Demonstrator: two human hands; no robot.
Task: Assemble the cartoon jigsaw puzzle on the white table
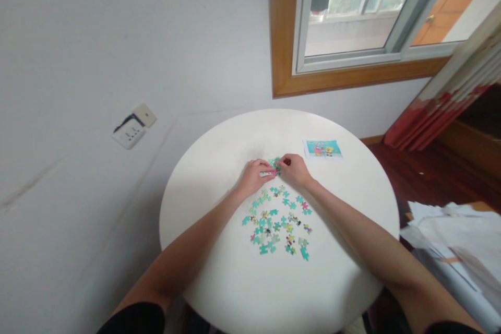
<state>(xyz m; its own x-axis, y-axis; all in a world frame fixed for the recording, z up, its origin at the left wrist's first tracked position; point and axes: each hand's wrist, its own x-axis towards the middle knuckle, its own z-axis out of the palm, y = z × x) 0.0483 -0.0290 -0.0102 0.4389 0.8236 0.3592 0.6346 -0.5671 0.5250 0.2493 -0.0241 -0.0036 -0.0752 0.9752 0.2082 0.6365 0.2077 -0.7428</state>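
A small cluster of jigsaw puzzle pieces (273,162), green with some pink, lies on the white round table (219,167) between my hands. From its left side my left hand (253,176) grips the cluster, fingers above and thumb below a pink part. At the cluster's right side, my right hand (295,168) has thumb and fingertips pinched on a puzzle piece, mostly covered by the fingers. Closer to me, several loose puzzle pieces (268,223) are spread out in teal, pale green, yellow and pink.
A picture card (323,149) with cartoon figures lies beyond my right hand. The wall with a socket (129,133) is at the left, and a window (352,10) is behind the table. Papers (457,240) are piled at the right, below a red and white curtain (438,99).
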